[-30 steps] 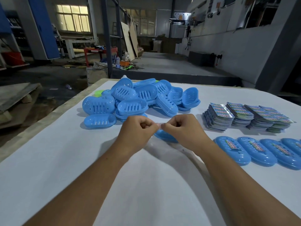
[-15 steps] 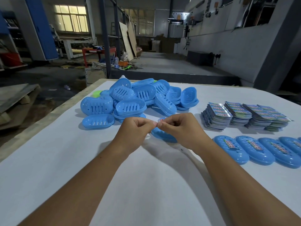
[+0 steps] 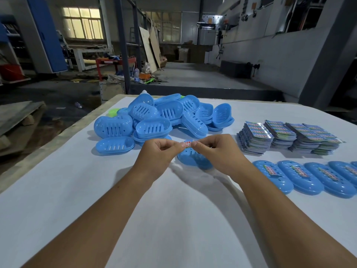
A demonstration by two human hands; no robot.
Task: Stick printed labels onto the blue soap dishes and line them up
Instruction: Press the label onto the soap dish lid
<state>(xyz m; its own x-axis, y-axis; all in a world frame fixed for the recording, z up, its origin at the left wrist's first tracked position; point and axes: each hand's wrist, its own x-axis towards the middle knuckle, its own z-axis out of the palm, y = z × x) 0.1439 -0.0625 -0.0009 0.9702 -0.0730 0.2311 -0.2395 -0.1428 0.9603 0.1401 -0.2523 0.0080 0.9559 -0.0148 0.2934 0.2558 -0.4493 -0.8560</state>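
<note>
A small printed label [image 3: 188, 144] is pinched between the fingertips of my left hand [image 3: 158, 153] and my right hand [image 3: 216, 151], held just above a blue soap dish [image 3: 191, 159] lying on the white table. That dish is partly hidden by my right hand. A heap of unlabelled blue soap dishes [image 3: 154, 117] lies behind my hands. A row of labelled blue dishes [image 3: 301, 176] runs along the right side. Stacks of printed labels [image 3: 286, 136] stand behind that row.
The white table [image 3: 77, 190] has its left edge close to the heap, with a drop to the workshop floor. A green object [image 3: 113, 112] peeks out at the heap's left. A single dish [image 3: 115, 146] lies in front of the heap.
My hands have drawn slightly apart, and the label between the fingertips now shows. The dish under them has not moved.
</note>
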